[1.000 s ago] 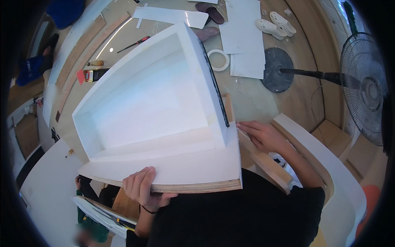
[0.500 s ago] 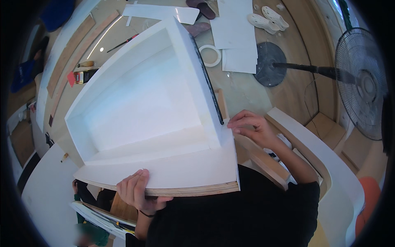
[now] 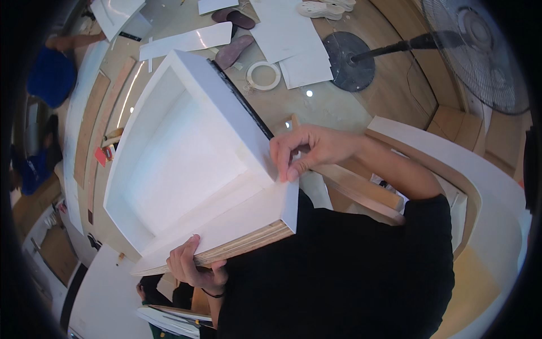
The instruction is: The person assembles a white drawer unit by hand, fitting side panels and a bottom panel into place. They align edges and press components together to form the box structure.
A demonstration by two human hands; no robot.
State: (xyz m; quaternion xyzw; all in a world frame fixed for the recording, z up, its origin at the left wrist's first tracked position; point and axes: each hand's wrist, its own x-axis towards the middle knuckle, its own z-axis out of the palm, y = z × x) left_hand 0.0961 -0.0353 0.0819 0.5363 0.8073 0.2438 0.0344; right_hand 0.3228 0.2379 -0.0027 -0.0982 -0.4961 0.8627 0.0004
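A white, box-like wooden piece (image 3: pixel 186 135) with a recessed inside and a layered plywood edge (image 3: pixel 248 244) leans tilted against my body. My left hand (image 3: pixel 195 268) wraps round that lower edge, fingers on the white face and thumb beneath. At the piece's right corner, my right hand (image 3: pixel 307 148) is bent with finger and thumb close together, touching the white edge. Whatever may lie between those fingertips is too small to make out. A black strip (image 3: pixel 243 99) runs along the outer right side, its lower end close to my right fingers.
Behind the piece, a roll of white edging (image 3: pixel 263 75), white sheets (image 3: pixel 291 34) and purple slippers (image 3: pixel 234 51) lie on the floor. A standing fan (image 3: pixel 353 61) is at the far right. Curved white-topped furniture (image 3: pixel 418 138) flanks my right arm. Other people are at the left.
The view has shifted, and the white piece now appears turned more sideways. My right hand has moved from beside the strip's lower end onto the corner. My left hand keeps its hold.
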